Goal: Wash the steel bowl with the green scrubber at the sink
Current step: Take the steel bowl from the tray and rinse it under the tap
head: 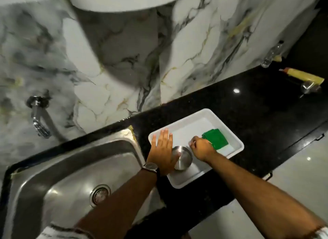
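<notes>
A small steel bowl (182,158) sits in a white tray (179,182) on the black counter, to the right of the sink (71,176). A green scrubber (215,138) lies flat in the far right part of the tray. My left hand (163,150) is open with fingers straight, its palm against the bowl's left side and over the tray's left rim. My right hand (201,148) is curled just right of the bowl, its fingers touching the scrubber's near edge. I cannot tell whether it grips the scrubber.
A chrome tap (38,114) juts from the marble wall above the sink's left side. The sink drain (100,194) is bare. At the far right of the counter (257,110) lie a clear bottle (272,54), a yellow packet (304,75) and a small glass (308,86).
</notes>
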A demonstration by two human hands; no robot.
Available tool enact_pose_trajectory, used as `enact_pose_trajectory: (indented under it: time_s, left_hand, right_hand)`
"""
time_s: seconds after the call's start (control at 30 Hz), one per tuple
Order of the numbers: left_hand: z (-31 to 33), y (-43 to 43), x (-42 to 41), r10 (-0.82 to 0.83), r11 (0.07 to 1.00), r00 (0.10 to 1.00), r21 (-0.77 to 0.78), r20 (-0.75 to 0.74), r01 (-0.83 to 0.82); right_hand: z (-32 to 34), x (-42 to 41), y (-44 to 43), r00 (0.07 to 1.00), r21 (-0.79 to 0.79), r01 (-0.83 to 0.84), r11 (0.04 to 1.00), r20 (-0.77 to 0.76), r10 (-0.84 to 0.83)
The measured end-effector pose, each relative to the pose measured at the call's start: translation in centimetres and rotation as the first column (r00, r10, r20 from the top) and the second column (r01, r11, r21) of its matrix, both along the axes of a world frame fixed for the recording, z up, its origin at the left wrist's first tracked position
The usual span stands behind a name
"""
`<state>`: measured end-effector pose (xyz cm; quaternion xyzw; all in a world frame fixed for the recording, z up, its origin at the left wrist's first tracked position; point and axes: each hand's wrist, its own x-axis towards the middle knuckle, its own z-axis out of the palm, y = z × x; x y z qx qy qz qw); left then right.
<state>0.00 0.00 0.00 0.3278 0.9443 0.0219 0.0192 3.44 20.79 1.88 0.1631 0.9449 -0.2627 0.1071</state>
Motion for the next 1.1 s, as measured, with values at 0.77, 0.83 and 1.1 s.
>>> enact_pose_trajectory:
  time_s: [0.77, 0.83, 1.1]
  left_hand:
    - [-4.9, 1.6, -0.8, 0.018, 0.999, 0.990, -0.034, 0.141, -0.013]
    - [-3.5, -0.3, -1.2, 0.046, 0.998, 0.993, 0.035, 0.107, -0.050]
    - [7.7, -17.6, -8.9, 0.334, 0.942, 0.939, 0.036, -0.081, -0.332]
  right_hand:
    - [-4.9, -1.5, 0.8, 0.978, -0.033, -0.039, 0.999, 0.201, 0.045]
    - [-4.2, -1.6, 0.8, 0.987, -0.016, -0.020, 1.000, 0.157, 0.022]
    - [3.5, -6.0, -4.6, 0.995, -0.023, 0.081, 0.996, -0.055, -0.082]
